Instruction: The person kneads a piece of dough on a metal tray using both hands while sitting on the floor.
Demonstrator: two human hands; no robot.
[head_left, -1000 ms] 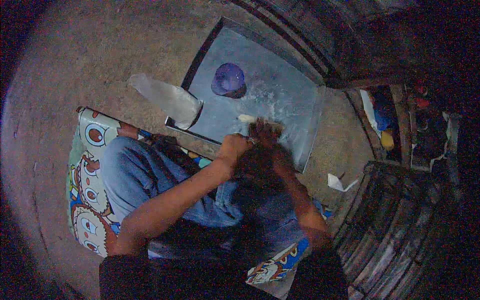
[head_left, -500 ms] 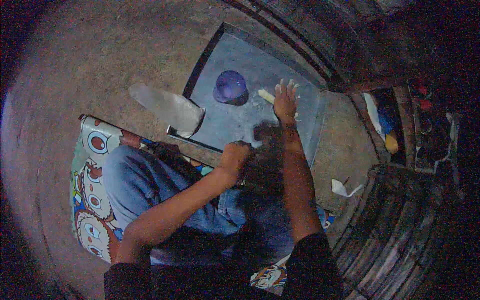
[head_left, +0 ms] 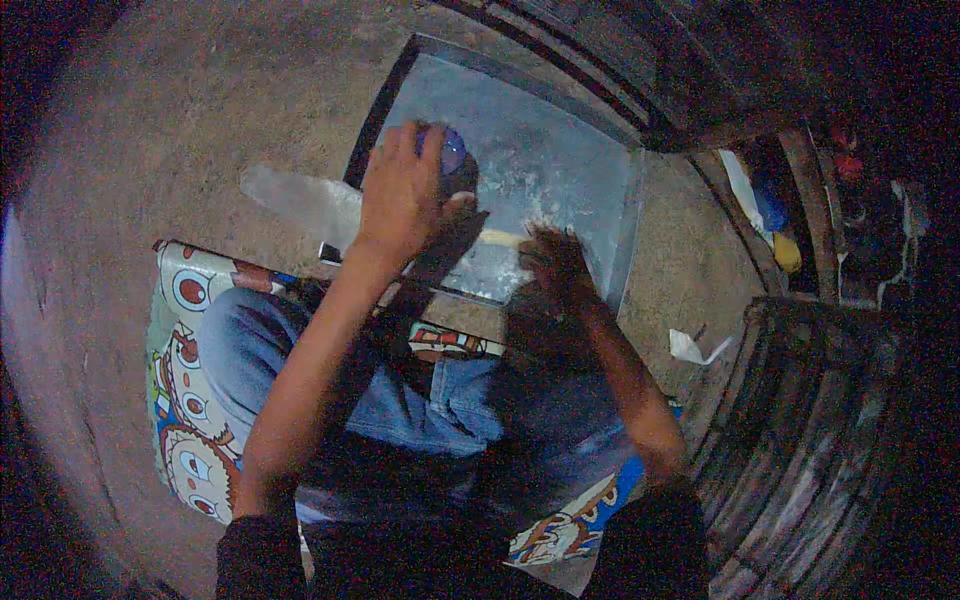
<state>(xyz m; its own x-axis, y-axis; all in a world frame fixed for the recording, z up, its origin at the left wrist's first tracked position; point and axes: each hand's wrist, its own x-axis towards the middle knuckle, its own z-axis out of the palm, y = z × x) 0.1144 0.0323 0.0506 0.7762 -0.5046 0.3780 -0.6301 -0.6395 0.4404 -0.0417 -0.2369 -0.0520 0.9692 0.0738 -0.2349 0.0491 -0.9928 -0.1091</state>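
Observation:
My left hand [head_left: 405, 190] reaches over the left side of a purple bowl [head_left: 450, 152] on a metal tray [head_left: 530, 110], its fingers apart and bent at the rim; whether the fingertips go inside is unclear. My right hand [head_left: 555, 255], shadowed and blurred, lies with spread fingers at the right end of a pale dough roll [head_left: 500, 236]. White powder [head_left: 515, 180] is scattered on the tray. A clear plastic bag [head_left: 285, 192] lies across the tray's left edge, partly hidden by my left arm.
My jeans-covered legs [head_left: 250, 340] rest on a cartoon-printed mat [head_left: 195, 470] on the rough floor [head_left: 120, 200]. A white scrap [head_left: 690, 348] lies right of the tray, near dark curved slats [head_left: 800, 420]. Dark wooden frames with colourful items [head_left: 775, 250] stand at the upper right.
My left hand has moved up and forward to the purple bowl. My right hand went forward onto the dough, then back toward me, with the roll now lower on the tray.

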